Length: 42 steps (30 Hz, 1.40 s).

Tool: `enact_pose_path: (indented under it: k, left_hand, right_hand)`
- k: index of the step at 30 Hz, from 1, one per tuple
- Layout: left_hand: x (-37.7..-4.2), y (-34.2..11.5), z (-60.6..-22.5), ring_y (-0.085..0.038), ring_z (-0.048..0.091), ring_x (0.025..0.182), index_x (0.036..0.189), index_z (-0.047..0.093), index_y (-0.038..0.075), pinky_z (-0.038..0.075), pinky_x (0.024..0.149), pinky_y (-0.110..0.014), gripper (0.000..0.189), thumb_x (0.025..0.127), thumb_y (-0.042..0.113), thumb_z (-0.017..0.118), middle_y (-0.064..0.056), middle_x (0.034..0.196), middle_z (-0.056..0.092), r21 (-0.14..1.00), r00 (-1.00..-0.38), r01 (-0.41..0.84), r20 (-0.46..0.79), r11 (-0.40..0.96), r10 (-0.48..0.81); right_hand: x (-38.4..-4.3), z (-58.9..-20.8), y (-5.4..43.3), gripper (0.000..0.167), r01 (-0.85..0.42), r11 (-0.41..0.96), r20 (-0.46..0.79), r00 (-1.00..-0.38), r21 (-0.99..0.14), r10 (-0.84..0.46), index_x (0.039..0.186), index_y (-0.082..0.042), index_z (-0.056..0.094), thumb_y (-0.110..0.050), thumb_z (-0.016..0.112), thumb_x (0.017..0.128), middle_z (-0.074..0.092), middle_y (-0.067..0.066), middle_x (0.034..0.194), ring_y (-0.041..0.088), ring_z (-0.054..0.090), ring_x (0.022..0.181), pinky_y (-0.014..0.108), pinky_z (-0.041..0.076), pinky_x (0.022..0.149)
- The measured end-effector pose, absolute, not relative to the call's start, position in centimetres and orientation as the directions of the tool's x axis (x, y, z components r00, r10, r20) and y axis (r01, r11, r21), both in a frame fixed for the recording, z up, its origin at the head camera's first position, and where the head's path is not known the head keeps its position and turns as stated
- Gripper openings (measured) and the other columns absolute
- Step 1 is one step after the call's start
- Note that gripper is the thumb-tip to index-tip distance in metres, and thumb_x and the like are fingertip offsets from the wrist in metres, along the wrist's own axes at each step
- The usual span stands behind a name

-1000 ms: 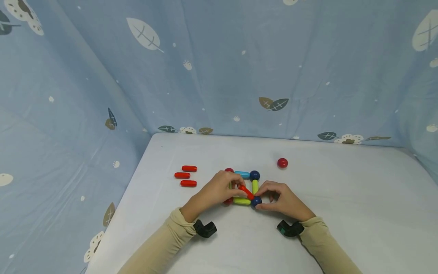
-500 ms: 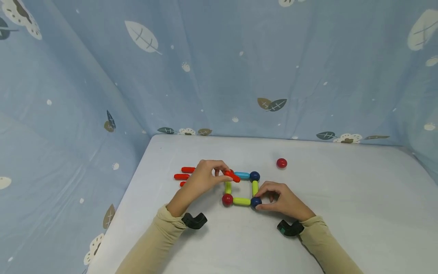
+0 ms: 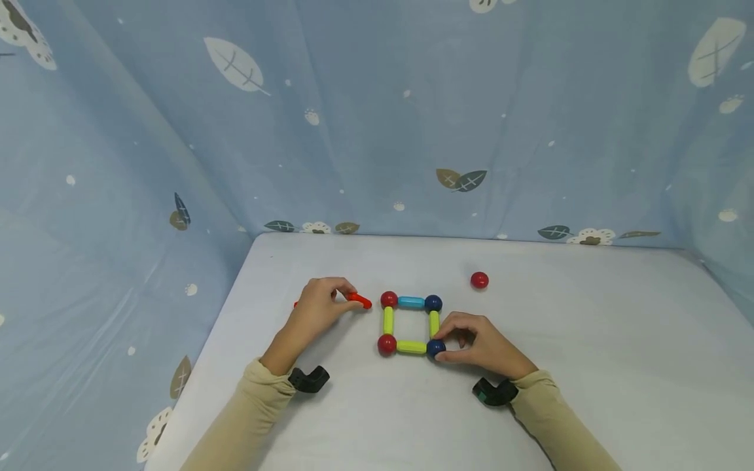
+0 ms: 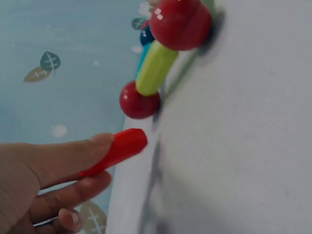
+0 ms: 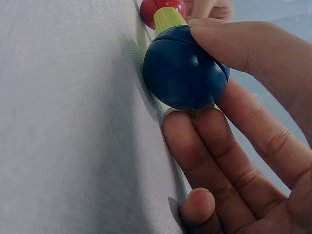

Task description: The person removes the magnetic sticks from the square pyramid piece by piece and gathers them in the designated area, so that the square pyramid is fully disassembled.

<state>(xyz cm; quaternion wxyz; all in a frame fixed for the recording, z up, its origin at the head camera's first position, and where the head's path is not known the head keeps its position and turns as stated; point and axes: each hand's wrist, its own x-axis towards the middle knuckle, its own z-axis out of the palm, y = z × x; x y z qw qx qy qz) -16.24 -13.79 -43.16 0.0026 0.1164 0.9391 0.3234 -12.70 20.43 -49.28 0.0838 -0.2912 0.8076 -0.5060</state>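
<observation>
Between the thumb and fingers of my left hand (image 3: 318, 306) is a red toy building rod (image 3: 360, 301), raised over the table left of a square of rods and balls. My right hand (image 3: 485, 343) pinches the dark blue ball (image 5: 183, 68) at the square's near right corner. Red balls (image 3: 387, 345) mark both left corners; another blue ball (image 3: 433, 303) sits at the far right. Yellow-green rods (image 3: 412, 347) form the near, left and right sides, and a light blue rod (image 3: 411, 302) the far side. The left hand mostly hides the loose red rods behind it.
A loose red ball (image 3: 480, 280) lies beyond the square to the right. The white table (image 3: 589, 340) meets a blue leaf-patterned curtain (image 3: 365, 131) at its back and left. Each wrist wears a black camera mount (image 3: 309, 379).
My left hand has lifted the red rod away from the near right corner and carried it left, past the square. My right hand keeps its hold on the blue ball.
</observation>
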Motion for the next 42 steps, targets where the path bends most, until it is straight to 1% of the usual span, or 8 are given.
enact_pose_path:
  k: [1, 3, 7, 11, 20, 28, 42]
  left_hand:
    - [-16.2, -13.9, -43.2, -0.018, 0.055, 0.083, 0.093, 0.080, 0.019, 0.043, 0.078, -0.034, 0.018, 0.080, 0.025, 0.091, 0.006, 0.086, 0.075, 0.590, -0.974, 0.212, 0.061, 0.779, 0.219]
    - [-16.2, -14.1, -43.2, -0.019, 0.058, 0.085, 0.093, 0.080, 0.018, 0.047, 0.079, -0.035, 0.018, 0.079, 0.025, 0.091, 0.004, 0.088, 0.075, 0.547, -0.973, 0.214, 0.051, 0.810, 0.223]
    - [-16.2, -14.4, -43.2, -0.017, 0.058, 0.077, 0.091, 0.082, 0.013, 0.048, 0.070, -0.033, 0.020, 0.078, 0.025, 0.092, 0.000, 0.087, 0.072, 0.459, -0.971, 0.233, 0.061, 0.857, 0.231]
    - [-16.3, -14.6, -43.4, -0.016, 0.055, 0.072, 0.090, 0.082, 0.010, 0.046, 0.066, -0.030, 0.022, 0.077, 0.024, 0.093, -0.003, 0.084, 0.067, 0.419, -0.973, 0.226, 0.058, 0.879, 0.222]
    - [-16.5, -14.8, -43.7, -0.016, 0.051, 0.067, 0.092, 0.082, 0.007, 0.040, 0.059, -0.027, 0.024, 0.076, 0.020, 0.093, -0.004, 0.080, 0.060, 0.396, -0.980, 0.194, 0.038, 0.897, 0.195]
    - [-16.6, -14.8, -43.8, -0.016, 0.051, 0.067, 0.093, 0.082, 0.006, 0.040, 0.059, -0.027, 0.023, 0.078, 0.020, 0.092, -0.006, 0.079, 0.060, 0.409, -0.982, 0.186, 0.035, 0.893, 0.188]
    - [-16.6, -15.0, -44.0, -0.016, 0.050, 0.067, 0.097, 0.081, 0.006, 0.040, 0.060, -0.027, 0.025, 0.078, 0.018, 0.092, -0.004, 0.079, 0.058, 0.425, -0.979, 0.197, 0.034, 0.883, 0.201]
  right_hand:
    - [-12.7, -49.3, 20.4, 0.029, -0.388, 0.314, 0.162, -0.814, -0.867, -0.558, 0.106, -0.023, 0.076, -0.026, 0.090, 0.081, 0.072, -0.003, 0.101, 0.017, 0.058, 0.081, 0.024, 0.050, 0.067]
    - [-12.7, -49.3, 20.4, 0.028, -0.388, 0.309, 0.163, -0.812, -0.868, -0.561, 0.106, -0.023, 0.076, -0.026, 0.089, 0.081, 0.072, -0.003, 0.101, 0.018, 0.058, 0.081, 0.025, 0.050, 0.067]
    - [-12.7, -49.2, 20.4, 0.028, -0.388, 0.302, 0.167, -0.811, -0.871, -0.562, 0.106, -0.022, 0.076, -0.024, 0.090, 0.081, 0.072, -0.002, 0.100, 0.018, 0.058, 0.080, 0.025, 0.050, 0.068]
    - [-12.8, -49.2, 20.4, 0.028, -0.390, 0.307, 0.165, -0.810, -0.868, -0.562, 0.106, -0.022, 0.076, -0.023, 0.090, 0.081, 0.072, -0.002, 0.100, 0.019, 0.057, 0.080, 0.025, 0.050, 0.067]
    - [-12.8, -49.0, 20.4, 0.027, -0.375, 0.310, 0.150, -0.814, -0.874, -0.561, 0.105, -0.023, 0.076, -0.024, 0.089, 0.081, 0.071, -0.002, 0.100, 0.019, 0.057, 0.079, 0.025, 0.050, 0.067]
    - [-12.8, -49.1, 20.4, 0.028, -0.385, 0.312, 0.159, -0.812, -0.868, -0.561, 0.105, -0.023, 0.076, -0.023, 0.090, 0.081, 0.071, -0.002, 0.100, 0.019, 0.057, 0.079, 0.025, 0.050, 0.067]
    - [-12.8, -49.2, 20.3, 0.028, -0.373, 0.315, 0.146, -0.815, -0.873, -0.560, 0.106, -0.022, 0.076, -0.022, 0.090, 0.081, 0.072, -0.001, 0.102, 0.019, 0.058, 0.082, 0.025, 0.050, 0.068]
